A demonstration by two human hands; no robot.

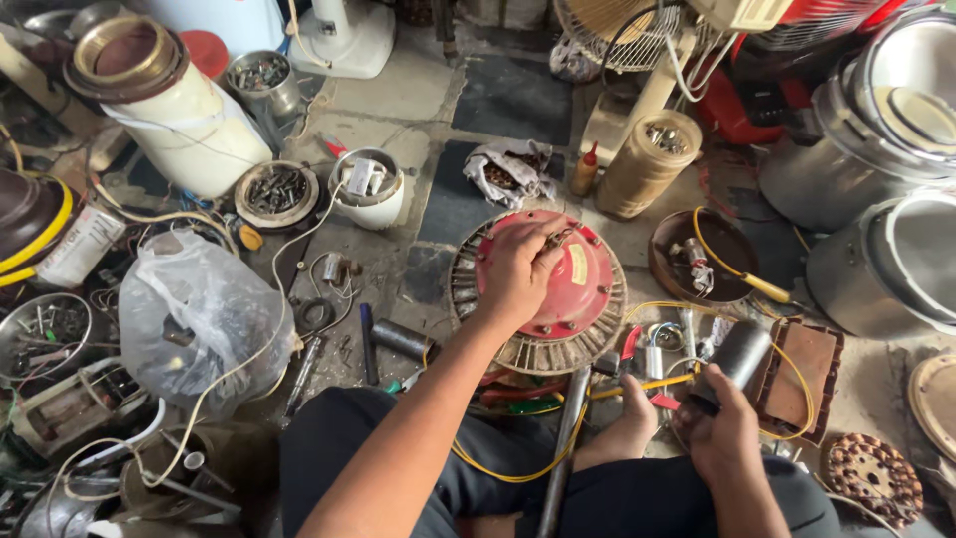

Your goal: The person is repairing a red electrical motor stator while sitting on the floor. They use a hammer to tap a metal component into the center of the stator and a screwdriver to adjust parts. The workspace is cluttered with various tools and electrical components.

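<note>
Your left hand (520, 271) rests on top of the red motor housing (583, 284), fingers curled and pinched around a small dark metal part (558, 238) at the dome's upper edge, so this hand is gripping that small piece against the housing. The red housing sits on a ring of grey laminated stator plates (543, 351), and the whole unit lies on the floor just in front of your knees, roughly in the middle of the view. Your right hand (719, 430) is lower and to the right, near your right knee, closed around the lower end of a dark grey cylinder (739, 354), apparently a capacitor, which tilts up and away from your palm. Yellow wire (637, 384) loops across the floor between the two hands and under the cylinder. Just beside the housing, on its right, lie red-handled pliers (629, 344) and a few small metal parts. Beyond them a round brown dish (665, 261) holds loose hardware and a yellow-handled screwdriver (762, 287) resting over its rim. A brown rectangular block (809, 369) lies right of the cylinder, and a wound copper coil disc (876, 476) sits near the lower right corner. To your left a crumpled clear plastic bag (194, 314) lies well apart from the housing, with a white bowl (370, 204) and a tin of screws (277, 191) farther back.
</note>
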